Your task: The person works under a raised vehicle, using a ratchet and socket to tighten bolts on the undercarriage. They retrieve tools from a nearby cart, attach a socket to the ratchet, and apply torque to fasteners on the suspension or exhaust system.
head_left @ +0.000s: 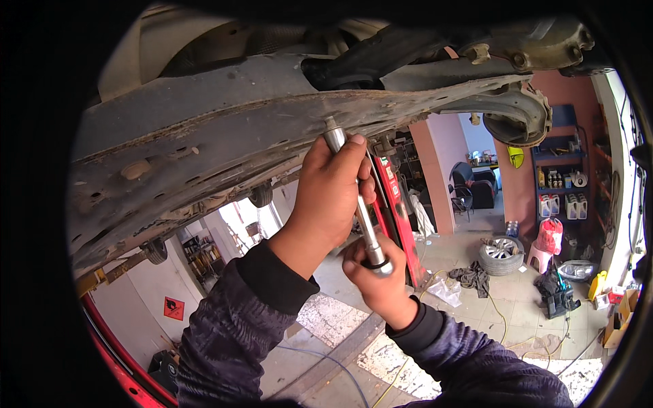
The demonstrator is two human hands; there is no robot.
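Note:
Overhead spans the underside of a raised car [224, 109], with a grey metal panel along it. A bolt head [330, 121] sits under this panel, right at the upper end of a chrome socket [335, 139]. My left hand [333, 180] is closed round the tool just below that socket. From there a long chrome extension bar [366, 224] slants down to a round ratchet head [381, 266]. My right hand [384, 275] is wrapped round this lower end; its handle is hidden in the fingers.
A red lift post [400, 224] stands close behind my right hand. Further right on the floor lie a wheel [502, 256], dark cloths [471, 277] and a yellow hose [502, 316]. Shelves [561, 170] with bottles line the far right wall.

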